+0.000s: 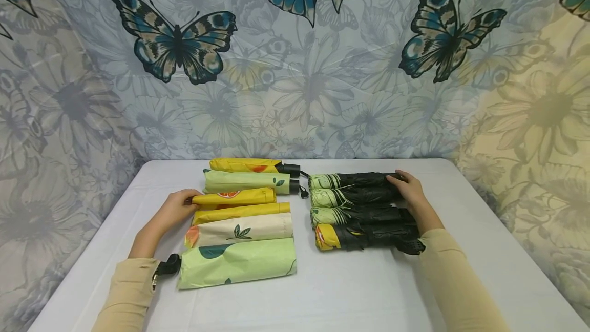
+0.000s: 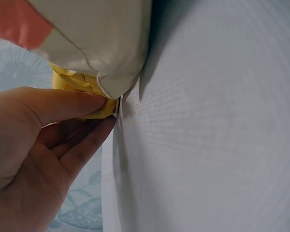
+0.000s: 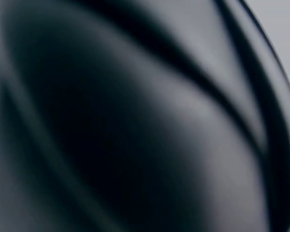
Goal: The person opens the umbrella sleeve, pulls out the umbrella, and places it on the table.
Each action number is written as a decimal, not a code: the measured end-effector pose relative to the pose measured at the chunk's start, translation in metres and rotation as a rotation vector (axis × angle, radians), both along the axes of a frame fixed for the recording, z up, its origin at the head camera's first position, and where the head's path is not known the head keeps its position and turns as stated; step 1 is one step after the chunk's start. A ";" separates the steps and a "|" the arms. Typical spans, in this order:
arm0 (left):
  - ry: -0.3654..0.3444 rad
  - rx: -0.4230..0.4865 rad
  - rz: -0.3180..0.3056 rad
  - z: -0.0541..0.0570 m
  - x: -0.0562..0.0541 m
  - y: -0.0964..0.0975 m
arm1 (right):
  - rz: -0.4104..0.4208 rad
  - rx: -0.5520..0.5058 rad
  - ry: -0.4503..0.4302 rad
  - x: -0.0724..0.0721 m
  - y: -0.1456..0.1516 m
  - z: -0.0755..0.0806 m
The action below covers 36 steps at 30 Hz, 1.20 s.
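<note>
My left hand (image 1: 177, 208) pinches the left end of a yellow umbrella sleeve (image 1: 237, 198) printed with an orange slice. In the left wrist view, thumb and fingertips hold its yellow fabric (image 2: 104, 110) beside a cream sleeve (image 2: 116, 43). On the right side, my right hand (image 1: 410, 188) grips the right end of the farthest black folded umbrella (image 1: 364, 180), which has a pale green left end. Below it lie more black folded umbrellas, the nearest (image 1: 369, 236) with a yellow end. Blurred black fabric (image 3: 111, 121) fills the right wrist view.
At the back left lie a yellow sleeved umbrella (image 1: 244, 165) and a light green one (image 1: 246, 182), both with black handles. Another yellow sleeve (image 1: 241, 213), the cream sleeve and a wide green sleeve (image 1: 239, 264) follow toward the front of the white table (image 1: 350, 296). Butterfly-printed cloth (image 1: 313, 91) hangs behind.
</note>
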State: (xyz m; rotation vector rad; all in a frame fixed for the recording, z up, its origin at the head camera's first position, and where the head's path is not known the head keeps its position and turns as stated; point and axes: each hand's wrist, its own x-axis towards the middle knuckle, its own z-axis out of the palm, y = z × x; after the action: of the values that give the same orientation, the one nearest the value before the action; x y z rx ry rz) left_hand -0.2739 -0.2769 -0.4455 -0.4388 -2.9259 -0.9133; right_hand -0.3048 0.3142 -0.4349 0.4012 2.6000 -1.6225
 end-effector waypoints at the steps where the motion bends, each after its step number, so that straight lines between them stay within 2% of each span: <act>1: -0.001 0.000 0.001 0.000 0.000 0.000 | 0.000 0.002 0.000 0.000 0.000 0.000; 7: -0.008 0.002 -0.002 0.003 0.001 0.000 | -0.019 -0.003 0.009 0.001 -0.002 0.001; 17: -0.041 0.035 0.004 0.011 0.005 0.002 | -0.139 -0.060 0.072 0.003 -0.006 0.002; 25: -0.037 0.026 -0.006 0.023 0.004 0.000 | -0.182 0.003 0.203 0.004 -0.012 0.008; 32: -0.009 0.022 0.007 0.036 -0.006 0.002 | -0.154 -0.013 0.329 0.003 -0.031 0.019; 36: -0.002 -0.012 0.001 0.039 -0.012 0.002 | -0.121 -0.035 0.341 0.001 -0.048 0.026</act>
State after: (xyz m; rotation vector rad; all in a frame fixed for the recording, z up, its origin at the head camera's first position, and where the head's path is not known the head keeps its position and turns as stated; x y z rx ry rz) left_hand -0.2863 -0.2747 -0.4066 -0.4375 -2.9342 -0.8973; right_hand -0.3036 0.2658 -0.4093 0.3088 2.8296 -1.9266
